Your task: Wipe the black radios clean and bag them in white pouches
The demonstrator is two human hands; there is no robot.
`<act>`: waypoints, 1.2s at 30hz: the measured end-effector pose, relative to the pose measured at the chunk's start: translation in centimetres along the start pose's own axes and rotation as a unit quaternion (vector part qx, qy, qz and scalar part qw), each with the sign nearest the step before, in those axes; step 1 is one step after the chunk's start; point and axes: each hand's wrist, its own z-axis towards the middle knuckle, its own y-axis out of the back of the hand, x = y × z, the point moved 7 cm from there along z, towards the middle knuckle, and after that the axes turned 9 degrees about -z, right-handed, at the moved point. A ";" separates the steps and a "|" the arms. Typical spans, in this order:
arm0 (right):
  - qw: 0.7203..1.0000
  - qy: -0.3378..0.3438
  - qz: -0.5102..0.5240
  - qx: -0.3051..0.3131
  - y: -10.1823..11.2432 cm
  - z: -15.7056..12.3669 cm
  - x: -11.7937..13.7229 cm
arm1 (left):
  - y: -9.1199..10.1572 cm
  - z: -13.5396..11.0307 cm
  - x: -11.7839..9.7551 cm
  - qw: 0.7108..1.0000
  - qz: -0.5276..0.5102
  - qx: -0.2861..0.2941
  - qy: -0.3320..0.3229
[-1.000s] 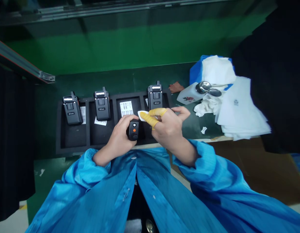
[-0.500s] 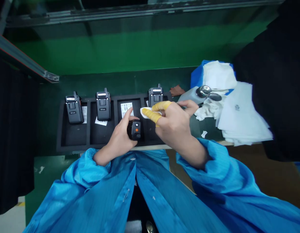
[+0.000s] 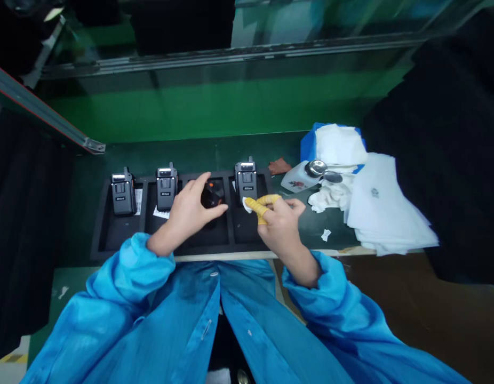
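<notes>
My left hand (image 3: pixel 186 210) curves around a dark two-way radio (image 3: pixel 213 194) over the third compartment of the black foam tray (image 3: pixel 247 246). Thumb and fingers lie at its edges; the radio is blurred, with a small orange spot showing. My right hand (image 3: pixel 281 221), its thumb and a finger wrapped in yellow finger cots, pinches a white cotton pad (image 3: pixel 246 205). The pad is just in front of another radio (image 3: pixel 246 180) in the fourth compartment; whether they touch, I cannot tell. Two more radios, one (image 3: pixel 123 194) far left and one (image 3: pixel 166 188) beside it, lie labelled in the tray.
Right of the tray lie a brown scrap (image 3: pixel 279 166), a clear bottle with a metal cap (image 3: pixel 300 178) and crumpled white cloth (image 3: pixel 331 196). A blue bin (image 3: pixel 308 143) of white wipes stands behind, with white bags (image 3: pixel 391 205) further right. Dark curtains hang at both sides.
My left hand has moved the radio away from me and turned it, so its end with the buttons no longer faces me. My right hand has drawn the pad slightly towards me.
</notes>
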 end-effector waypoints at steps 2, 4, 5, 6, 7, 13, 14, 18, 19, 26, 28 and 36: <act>1.000 -0.009 0.013 0.015 -0.5 -1.0 -0.6 | -0.2 2.3 0.2 0.996 0.078 0.013 0.042; 0.999 -0.024 0.019 0.027 -0.9 -2.0 -1.4 | -0.6 4.1 0.5 0.984 0.149 0.034 0.088; 0.999 -0.035 0.018 0.031 -1.2 -2.5 -1.8 | -0.7 4.7 0.6 0.977 0.179 0.043 0.109; 0.998 -0.048 0.018 0.034 -1.4 -3.0 -2.4 | -0.9 5.1 0.7 0.970 0.204 0.050 0.125; 0.997 -0.061 0.021 0.035 -1.6 -3.4 -2.9 | -1.0 5.4 0.7 0.963 0.227 0.054 0.136; 0.992 -0.108 0.066 -0.005 -2.1 -5.3 -4.4 | -2.2 5.3 -3.3 0.953 0.299 0.004 0.052; 0.992 -0.110 0.063 -0.014 -2.1 -5.4 -4.5 | -3.1 5.3 -4.1 0.958 0.284 0.014 0.037; 0.993 -0.087 0.061 -0.049 -1.8 -5.6 -4.3 | -7.7 5.9 -5.9 0.971 0.224 0.078 0.041; 0.993 -0.079 0.067 -0.060 -1.7 -5.6 -4.2 | -8.6 6.2 -6.0 0.972 0.216 0.082 0.048; 0.990 -0.078 0.092 -0.079 -1.3 -5.6 -4.1 | -9.5 7.2 -4.8 0.994 0.046 0.079 0.066; 0.988 -0.081 0.103 -0.084 -1.2 -5.5 -4.2 | -8.7 6.6 -4.5 0.995 -0.028 0.071 0.060; 0.961 -0.143 0.200 -0.129 2.6 -2.3 -6.0 | -5.0 0.7 -5.4 0.974 -0.210 0.082 -0.028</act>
